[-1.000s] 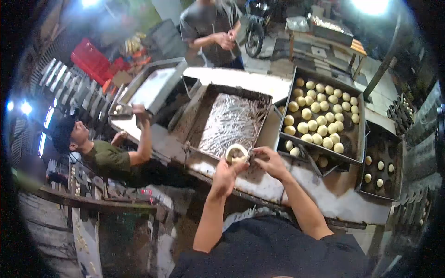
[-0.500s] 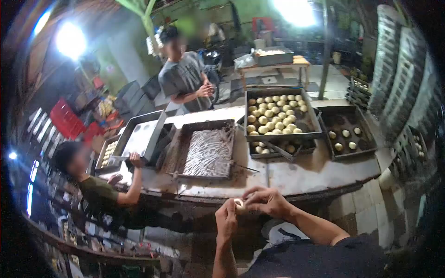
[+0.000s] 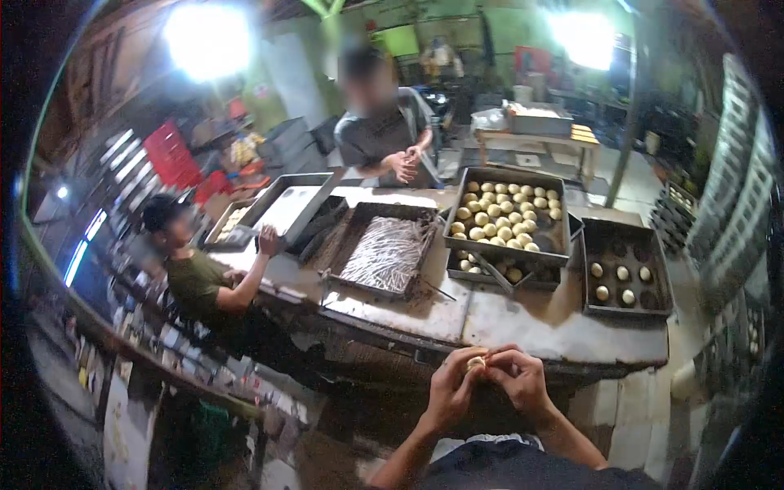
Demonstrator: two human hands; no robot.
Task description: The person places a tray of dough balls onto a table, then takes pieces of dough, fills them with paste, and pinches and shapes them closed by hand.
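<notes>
In front of my body, my left hand [image 3: 451, 385] is closed around a small pale piece of dough [image 3: 475, 363]. My right hand [image 3: 520, 378] meets it from the other side, its thumb and fingertips pinched at the dough's edge. The fingers cover much of the piece. Both hands are just off the front edge of the worktable [image 3: 555, 336]. Beyond them, a metal tray [image 3: 506, 251] with many round dough balls rests on another tray. A dark tray [image 3: 625, 311] to the right holds several more balls.
A floury dark tray [image 3: 371, 284] with a thin rod beside it lies mid-table. One co-worker [image 3: 200, 282] grips a tray [image 3: 273, 192] at the left; another person [image 3: 380, 135] stands across the table. Stacked trays [image 3: 735, 163] rise at the far right.
My right hand has closed in on the dough beside my left hand, its fingers now pinching. My view has shifted, so the table scene sits farther right. The person opposite has moved their hands.
</notes>
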